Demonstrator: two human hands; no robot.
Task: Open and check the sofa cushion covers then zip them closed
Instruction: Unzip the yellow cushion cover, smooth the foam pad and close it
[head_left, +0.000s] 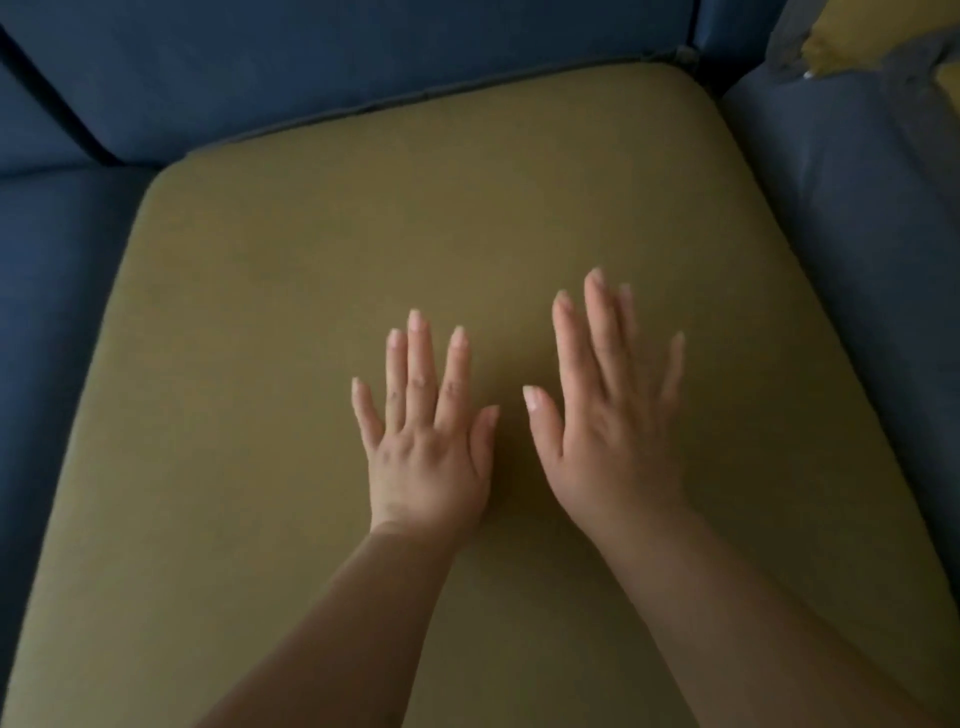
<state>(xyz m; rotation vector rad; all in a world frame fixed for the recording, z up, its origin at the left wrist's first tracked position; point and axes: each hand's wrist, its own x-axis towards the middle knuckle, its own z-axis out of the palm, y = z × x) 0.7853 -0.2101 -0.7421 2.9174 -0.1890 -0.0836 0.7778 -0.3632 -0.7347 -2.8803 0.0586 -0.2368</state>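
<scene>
We had both hands out over the one olive seat cushion (311, 249), which lay flat in its place on the blue sofa (363, 62) and filled the middle of our view. Our left hand (426, 452) rested palm down on the cover just below the centre, fingers straight and spread, gripping nothing. Our right hand (615, 431) was just beside it towards 3 o'clock, also flat with fingers apart and holding nothing. It was a little blurred, so we could not tell whether it pressed the fabric or hovered just above it.

We judged this to be the feeling or smoothing part of the check, with palms on the top face of the cover. No zip showed on any edge we could see, so we could not tell whether the cover was open or already closed. The next move would call for finding the zip, which we guessed ran along a hidden side or the underside. That meant taking hold of an edge and tipping the cushion up.

By our count there was one olive cushion and two hands. Blue upholstery bordered the cushion at 9, 12 and 3 o'clock, and one yellow and grey pillow (852, 41) sat at 1 o'clock.
</scene>
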